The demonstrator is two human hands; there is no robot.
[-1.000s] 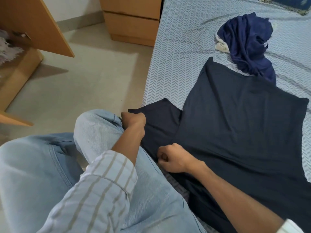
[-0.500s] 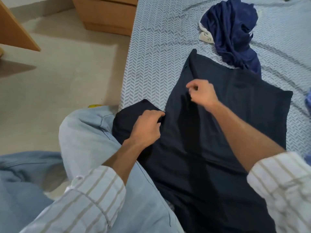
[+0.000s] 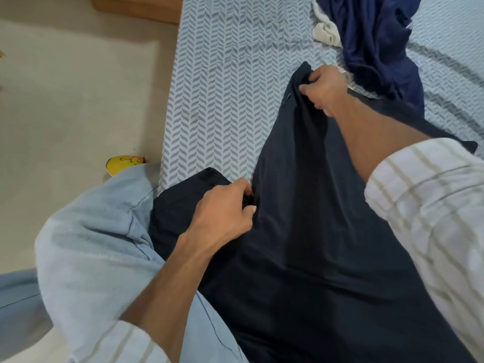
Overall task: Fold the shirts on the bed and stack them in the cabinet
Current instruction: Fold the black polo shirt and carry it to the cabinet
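Note:
A dark navy shirt (image 3: 301,218) lies spread on the bed (image 3: 222,87), its near part over my lap. My left hand (image 3: 222,208) pinches the fabric where the near sleeve meets the body. My right hand (image 3: 322,87) grips the shirt's far corner, fingers curled round the bunched cloth. A crumpled blue shirt (image 3: 374,43) lies further back on the bed, just beyond my right hand.
A small white cloth (image 3: 326,32) lies against the blue shirt. The bed's left edge runs beside the beige floor (image 3: 78,100). A yellow shoe (image 3: 123,163) peeks out by my jeans-clad knee (image 3: 99,231). A wooden cabinet base (image 3: 136,6) shows at top left.
My right hand has moved from the near edge up along the shirt to its far corner and gripped it. My left hand shifted from the sleeve end to the sleeve seam.

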